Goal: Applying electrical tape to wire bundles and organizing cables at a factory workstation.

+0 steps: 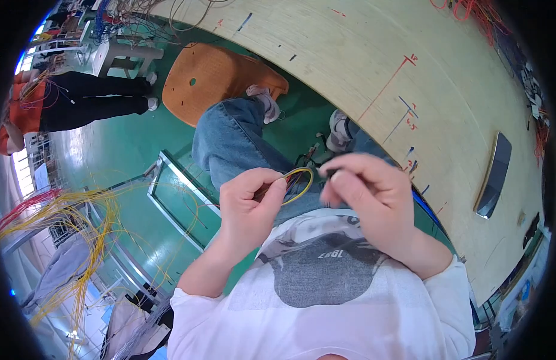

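Observation:
In front of my lap, my left hand pinches a small bundle of wires between thumb and forefinger. A yellow wire in that bundle bends in a loop toward my right hand, with darker and reddish strands beside it. My right hand is just right of the loop, its fingers curled and thumb pressed in. Something small and dark shows at its fingertips, too blurred to name. Dark wire ends hang behind the loop, between the two hands.
A wooden table with pen marks curves along the right; a phone lies on it. An orange stool stands ahead. Yellow wires hang at left near a metal frame. Another person stands at far left.

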Motion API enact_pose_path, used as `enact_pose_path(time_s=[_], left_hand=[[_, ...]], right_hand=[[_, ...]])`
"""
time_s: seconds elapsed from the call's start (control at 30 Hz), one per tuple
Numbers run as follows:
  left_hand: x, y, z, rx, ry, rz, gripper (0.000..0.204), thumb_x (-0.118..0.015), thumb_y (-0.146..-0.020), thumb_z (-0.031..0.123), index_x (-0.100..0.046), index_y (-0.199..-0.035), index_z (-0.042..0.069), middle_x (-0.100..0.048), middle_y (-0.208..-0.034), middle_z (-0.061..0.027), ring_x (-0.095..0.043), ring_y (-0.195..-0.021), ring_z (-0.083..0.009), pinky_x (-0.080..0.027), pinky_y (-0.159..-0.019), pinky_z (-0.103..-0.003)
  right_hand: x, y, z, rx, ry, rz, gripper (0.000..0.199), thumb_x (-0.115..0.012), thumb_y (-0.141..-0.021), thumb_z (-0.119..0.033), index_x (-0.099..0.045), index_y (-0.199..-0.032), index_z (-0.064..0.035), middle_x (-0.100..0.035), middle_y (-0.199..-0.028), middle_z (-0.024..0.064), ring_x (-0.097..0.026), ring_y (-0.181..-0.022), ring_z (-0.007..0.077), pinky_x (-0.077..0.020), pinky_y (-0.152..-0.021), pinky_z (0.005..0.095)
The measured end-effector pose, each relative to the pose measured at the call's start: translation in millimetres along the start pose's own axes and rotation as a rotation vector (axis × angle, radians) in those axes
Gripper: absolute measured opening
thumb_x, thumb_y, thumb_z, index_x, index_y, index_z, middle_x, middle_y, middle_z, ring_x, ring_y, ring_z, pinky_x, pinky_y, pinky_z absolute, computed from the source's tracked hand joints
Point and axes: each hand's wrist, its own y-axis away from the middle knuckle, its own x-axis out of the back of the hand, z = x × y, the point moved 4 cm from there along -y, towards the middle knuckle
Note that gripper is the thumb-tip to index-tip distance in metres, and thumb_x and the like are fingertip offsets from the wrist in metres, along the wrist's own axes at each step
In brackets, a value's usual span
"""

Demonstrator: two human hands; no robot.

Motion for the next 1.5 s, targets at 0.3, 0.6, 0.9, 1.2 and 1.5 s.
enact_pose_path(time_s=[0.3,0.6,0.9,1.2,1.5], left_hand=[[-14,5,2,-0.102,-0.049,0.025,0.005,-0.058,-0.075,0.0,-0.061,-0.079,-0.002,-0.054,-0.062,-0.0044,-0.047,-0.053,-0.0073,-0.036,-0.047,-0.021],[-16,8,12,-0.179,-0.118,0.02,0.005,-0.057,-0.074,-0.002,-0.06,-0.078,-0.002,-0.052,-0.058,-0.0046,-0.047,-0.05,-0.0102,-0.035,-0.045,-0.023],[-19,6,14,-0.142,0.067,0.01,0.005,-0.056,-0.077,0.0,-0.059,-0.078,-0.004,-0.056,-0.064,-0.0059,-0.055,-0.058,-0.0107,-0.043,-0.052,-0.022],[10,3,2,-0.075,0.195,0.091,0.011,-0.06,-0.075,0.001,-0.057,-0.065,0.0,-0.051,-0.06,-0.0003,-0.041,-0.055,-0.0052,-0.029,-0.049,-0.02],[10,-9,22,-0.076,-0.141,-0.155,0.008,-0.056,-0.078,0.005,-0.06,-0.08,-0.001,-0.055,-0.061,-0.0059,-0.051,-0.057,-0.0118,-0.039,-0.051,-0.024]], right_hand=[[-22,6,40,-0.341,-0.378,-0.008,0.024,-0.046,-0.087,-0.011,-0.056,-0.106,0.0013,-0.057,-0.067,0.0024,-0.051,-0.056,0.0044,-0.0429,-0.049,0.0171],[-27,5,48,-0.358,-0.38,0.011,0.024,-0.048,-0.087,-0.011,-0.057,-0.106,-0.001,-0.057,-0.071,0.0015,-0.049,-0.057,0.0035,-0.0416,-0.051,0.0173],[-29,5,44,-0.266,-0.371,0.019,0.034,-0.049,-0.085,-0.008,-0.046,-0.118,0.0005,-0.058,-0.074,0.0035,-0.052,-0.062,0.0051,-0.0449,-0.056,0.0189],[-13,-7,27,0.135,0.324,-0.11,0.021,-0.058,-0.079,-0.011,-0.057,-0.098,-0.0025,-0.058,-0.088,0.0084,-0.056,-0.076,0.0181,-0.0439,-0.069,0.0297],[-13,-5,26,0.091,0.134,-0.256,0.011,-0.056,-0.08,-0.011,-0.055,-0.08,-0.0001,-0.057,-0.074,0.0103,-0.056,-0.068,0.0197,-0.0435,-0.062,0.029]])
